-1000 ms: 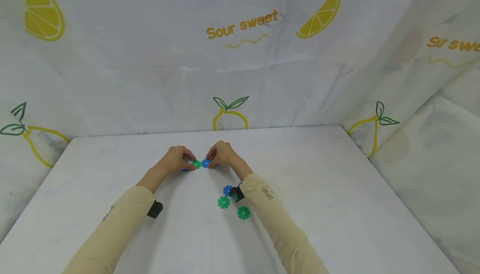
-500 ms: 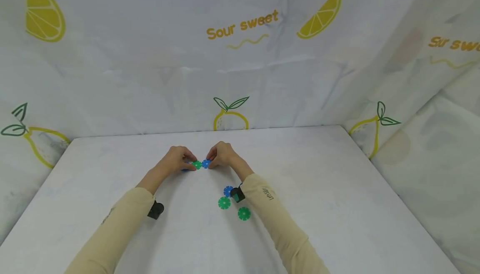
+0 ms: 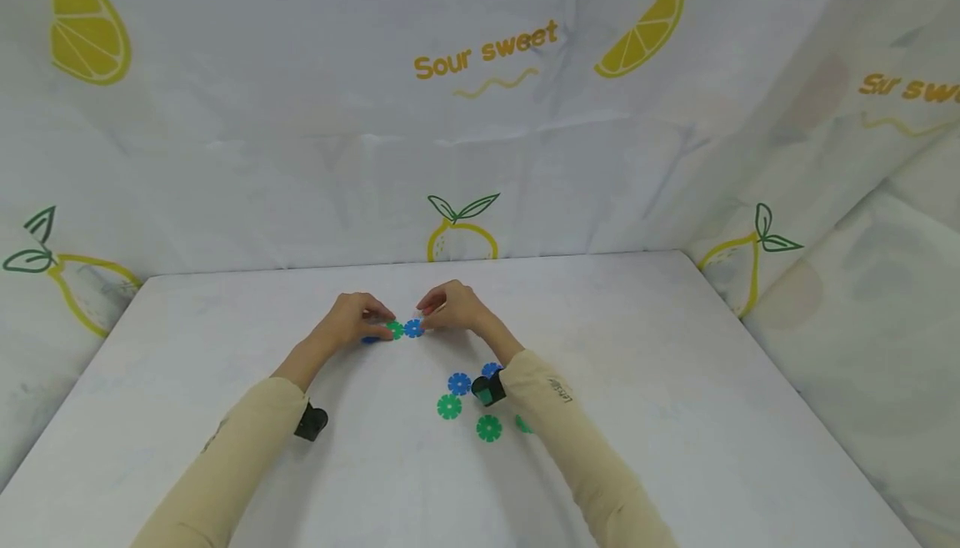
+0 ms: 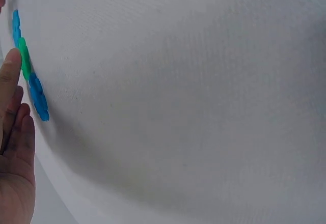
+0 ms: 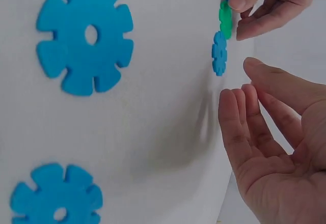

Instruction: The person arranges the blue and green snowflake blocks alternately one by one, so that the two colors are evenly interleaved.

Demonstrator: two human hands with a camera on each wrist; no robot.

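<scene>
Three plastic snowflake discs with notched edges form a joined row low over the white table [image 3: 630, 339]. My left hand [image 3: 351, 319] pinches the middle green disc [image 5: 225, 23] between thumb and fingers. A blue disc [image 4: 38, 98] sticks out on the left side of it, partly covered by that hand in the head view. The other blue disc [image 3: 413, 329] joins it on the right. Just beside this right disc is my right hand [image 5: 280, 147], its fingers spread apart from the thumb and nothing between them. The right wrist view shows a gap between fingertips and disc.
Nearer on the table lie loose discs: a blue disc [image 3: 459, 384], another blue disc [image 3: 491, 369], a green disc [image 3: 449, 406] and a second green disc [image 3: 489, 428]. A further green disc [image 3: 522, 424] is partly under the right sleeve [image 3: 570, 439]. Behind the table hangs a lemon-print cloth [image 3: 300, 156].
My right hand has let go of the right blue disc and drawn back slightly to the right. More loose discs show beside its sleeve. My left hand keeps its grip.
</scene>
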